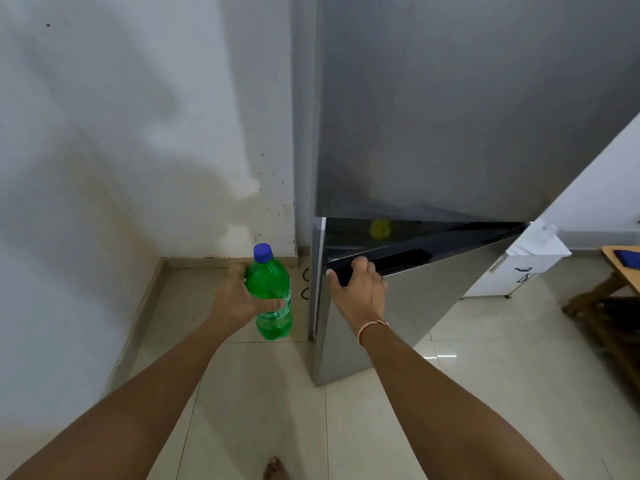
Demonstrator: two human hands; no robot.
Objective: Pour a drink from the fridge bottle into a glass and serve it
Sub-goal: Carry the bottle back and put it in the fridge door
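The left hand (239,299) grasps a green plastic bottle (272,299) around its middle, fingers (273,304) wrapped across the label band, thumb side behind the bottle's shoulder. The bottle stands near upright in the air above the floor (263,393), blue cap (262,252) on top, green liquid visible through the wall. It touches nothing but the hand.

Just beside that grip, on the side toward the other hand, stands a grey two-door fridge (467,98). The right hand (360,289) holds the top edge of the lower fridge door (415,296), fingers hooked into the dark recessed handle strip, thumb on the door's near corner. The lower door stands ajar, swung outward from the cabinet; a narrow dark gap shows between it and the closed upper door, with a blurred yellow item (380,229) inside that cannot be identified. A red and white thread bracelet (371,330) circles the right wrist.

Beyond the left-hand fingers is a stained white wall (121,133) meeting the tiled floor at a skirting. Well apart from the right-hand fingers, on their far side, stand a white cabinet (526,268) and the corner of a wooden desk (623,271) carrying a blue item. A bare foot (273,469) shows at the bottom edge, below both arms.
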